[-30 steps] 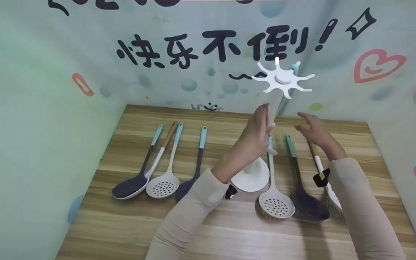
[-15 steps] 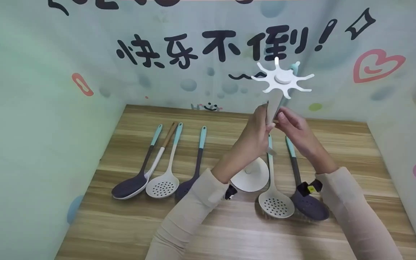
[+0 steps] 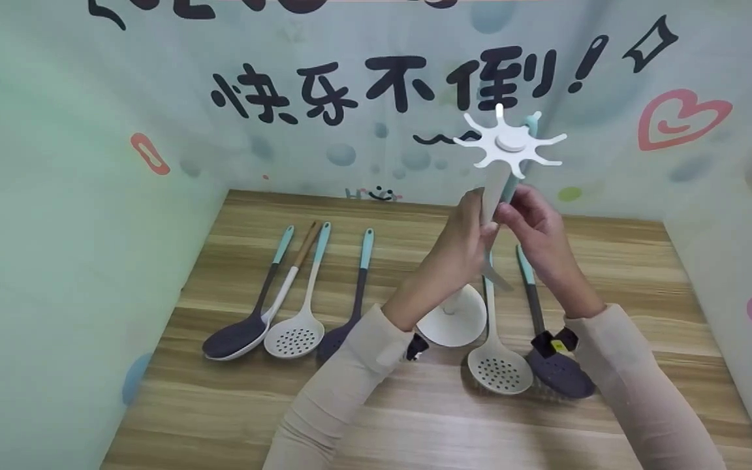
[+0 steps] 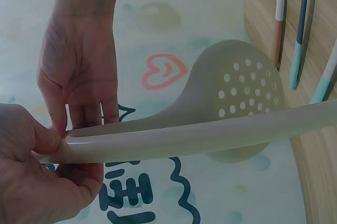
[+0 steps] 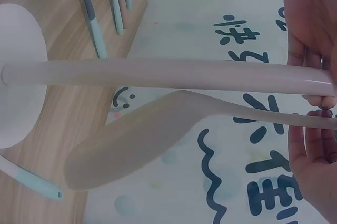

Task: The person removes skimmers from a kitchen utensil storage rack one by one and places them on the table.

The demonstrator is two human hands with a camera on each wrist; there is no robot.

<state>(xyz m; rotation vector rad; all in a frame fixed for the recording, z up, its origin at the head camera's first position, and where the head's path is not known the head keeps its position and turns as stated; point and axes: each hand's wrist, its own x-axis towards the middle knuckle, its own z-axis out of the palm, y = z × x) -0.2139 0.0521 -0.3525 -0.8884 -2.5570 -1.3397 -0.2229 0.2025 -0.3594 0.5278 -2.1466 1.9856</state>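
Note:
In the head view my left hand (image 3: 461, 241) grips the upright post (image 3: 495, 183) of a white utensil stand, whose star-shaped hook top (image 3: 510, 140) faces up. The stand's round base (image 3: 452, 320) is partly behind the left arm. Beside the post is a pale skimmer, its turquoise handle (image 3: 532, 122) reaching up by the hooks. My right hand (image 3: 536, 228) pinches this skimmer just behind the post. The left wrist view shows its perforated bowl (image 4: 239, 84) hanging beyond the post. From the right wrist, its thin shaft (image 5: 263, 114) runs between the right hand's fingers (image 5: 305, 145).
To the left on the wooden table (image 3: 219, 405) lie a dark spoon (image 3: 235, 337), a pale skimmer (image 3: 294, 336) and a dark utensil (image 3: 361, 287) partly behind the left sleeve. To the right lie another pale skimmer (image 3: 500, 372) and a dark slotted one (image 3: 568, 375). A printed cloth wall stands behind.
My right hand has moved left from open air to the post and taken hold of the hanging skimmer, whose lower end has swung slightly right. The left hand and stand stay put.

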